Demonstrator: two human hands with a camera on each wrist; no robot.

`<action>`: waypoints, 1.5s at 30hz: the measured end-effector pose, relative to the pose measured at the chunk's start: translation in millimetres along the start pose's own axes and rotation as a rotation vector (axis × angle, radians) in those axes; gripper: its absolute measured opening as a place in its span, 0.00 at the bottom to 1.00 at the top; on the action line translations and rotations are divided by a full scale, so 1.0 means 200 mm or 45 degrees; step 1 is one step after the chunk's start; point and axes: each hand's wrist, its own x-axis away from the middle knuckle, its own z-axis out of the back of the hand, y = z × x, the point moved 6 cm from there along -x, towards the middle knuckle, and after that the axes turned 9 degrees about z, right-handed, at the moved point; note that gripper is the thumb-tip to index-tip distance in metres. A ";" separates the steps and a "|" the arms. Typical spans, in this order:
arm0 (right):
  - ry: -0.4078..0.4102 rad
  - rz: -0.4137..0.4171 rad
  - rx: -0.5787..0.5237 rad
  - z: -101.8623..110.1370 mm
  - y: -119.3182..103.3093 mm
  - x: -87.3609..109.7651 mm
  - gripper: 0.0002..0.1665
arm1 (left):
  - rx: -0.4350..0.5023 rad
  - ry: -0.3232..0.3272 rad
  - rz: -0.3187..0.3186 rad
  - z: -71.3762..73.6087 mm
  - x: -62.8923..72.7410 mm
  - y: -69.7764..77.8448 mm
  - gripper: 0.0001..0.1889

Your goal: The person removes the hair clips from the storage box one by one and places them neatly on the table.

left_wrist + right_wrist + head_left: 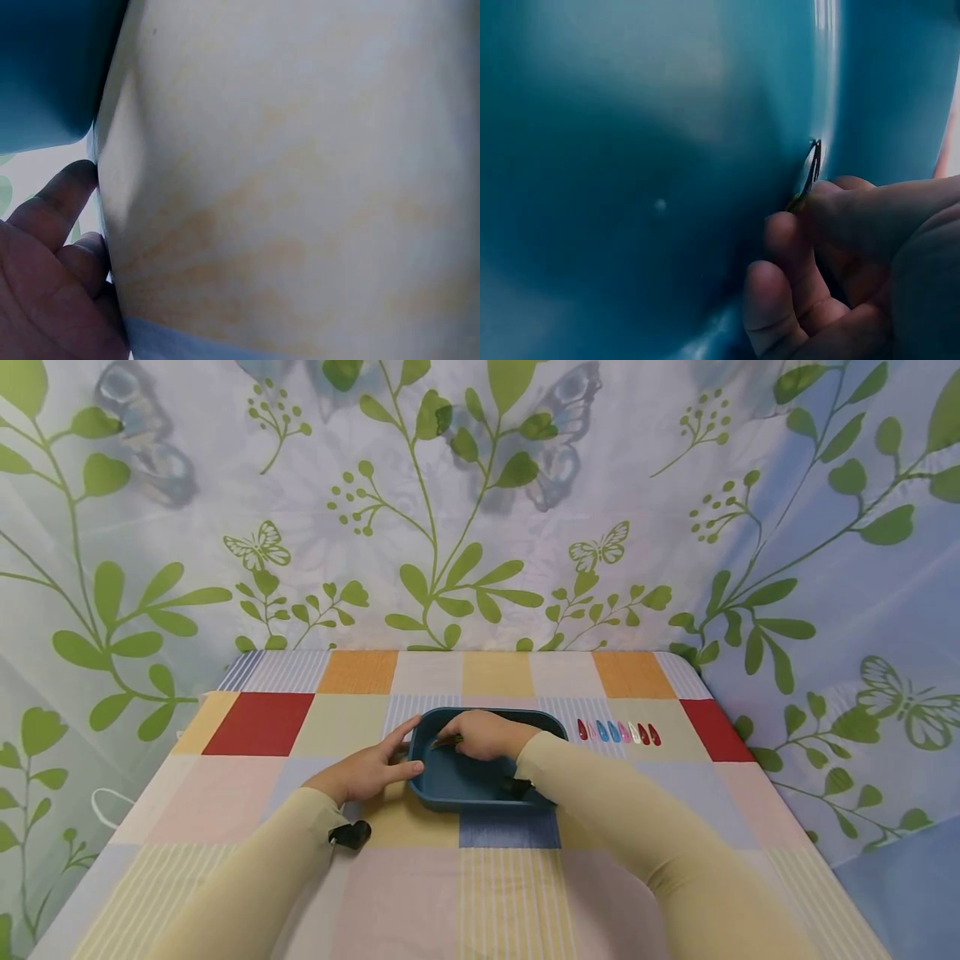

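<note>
A blue rectangular tray [480, 804] stands on the cloth in front of me. My right hand [487, 735] reaches down into its left part. Between thumb and fingertips it pinches a small snap hair clip [810, 172], its pointed metal end sticking out near the tray wall in the right wrist view. My left hand [367, 772] lies at the tray's left side, index finger and thumb spread against the rim. In the left wrist view, the left fingers [56, 202] are beside the tray's outer wall. Right of the tray lies a row of several hair clips [615, 732], red, pink, blue and white.
The table carries a patchwork cloth [258, 724] of coloured squares. A curtain with green leaves and butterflies [465, 527] hangs behind and along the sides. A dark wrist device [351, 835] sits at the left cuff. A white cord loop [112, 793] shows at the table's left edge.
</note>
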 end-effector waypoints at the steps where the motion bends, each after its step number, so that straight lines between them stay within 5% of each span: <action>1: 0.002 0.000 -0.001 0.00 0.00 0.00 0.24 | -0.003 0.000 -0.004 0.00 0.00 0.00 0.45; 28: 0.060 0.036 -0.047 -0.05 -0.01 -0.03 0.21 | -0.017 -0.007 -0.013 0.00 0.00 0.01 0.45; 45: 0.011 0.029 -0.087 -0.07 0.01 -0.05 0.22 | -0.015 -0.007 -0.010 0.00 -0.01 0.00 0.45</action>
